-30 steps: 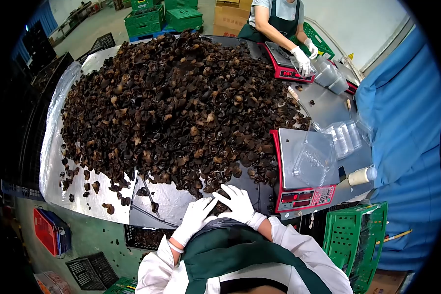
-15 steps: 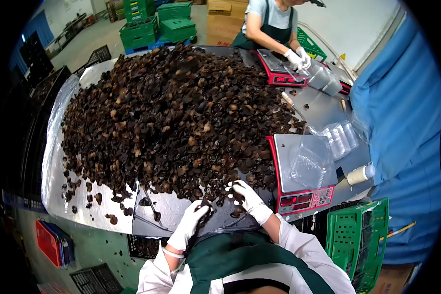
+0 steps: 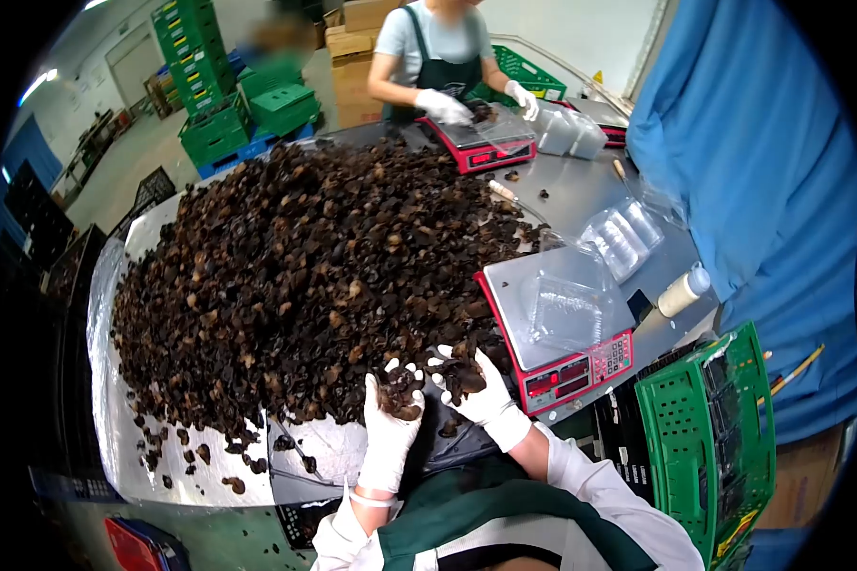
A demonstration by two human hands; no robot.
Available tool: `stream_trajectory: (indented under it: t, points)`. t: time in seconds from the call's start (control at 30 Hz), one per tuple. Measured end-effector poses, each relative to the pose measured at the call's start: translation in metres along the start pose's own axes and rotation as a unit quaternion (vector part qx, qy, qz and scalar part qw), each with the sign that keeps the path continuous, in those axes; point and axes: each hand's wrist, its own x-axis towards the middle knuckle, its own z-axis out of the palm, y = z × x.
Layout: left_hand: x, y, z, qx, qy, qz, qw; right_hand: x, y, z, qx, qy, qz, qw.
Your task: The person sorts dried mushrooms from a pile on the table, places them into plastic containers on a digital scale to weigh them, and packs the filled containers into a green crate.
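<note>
A large heap of dark brown wood ear mushrooms (image 3: 295, 276) covers much of the metal table. At its near edge, my left hand (image 3: 389, 440) in a white glove cups a clump of mushrooms (image 3: 400, 388), palm up. Beside it my right hand (image 3: 493, 407), gloved too, has its fingers curled round another clump (image 3: 461, 377). Both clumps are raised a little off the table. Right of my right hand stands a red digital scale (image 3: 514, 328) with a clear plastic container (image 3: 566, 314) on its platform.
Stacked clear containers (image 3: 621, 238), a phone (image 3: 640, 305) and a spool (image 3: 683, 291) lie right of the scale. A green crate (image 3: 676, 447) stands at the table's right. Across the table a co-worker (image 3: 438, 67) handles mushrooms at another red scale (image 3: 486, 152).
My hands have turned up and come up from the table edge with clumps of mushrooms in them. The view has swung; the co-worker's hands have moved apart, one now over the far scale.
</note>
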Motion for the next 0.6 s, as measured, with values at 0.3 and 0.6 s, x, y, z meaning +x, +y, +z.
stream_trajectory:
  t: [0.3, 0.6]
  points:
    - [0.062, -0.086, 0.097, 0.109, -0.096, -0.041, 0.989, -0.049, -0.136, 0.017, -0.064, -0.039, -0.138, 0.988]
    - [0.128, -0.183, 0.123, 0.372, -0.174, 0.015, 0.912, -0.086, -0.238, 0.005, -0.125, 0.054, -0.239, 0.961]
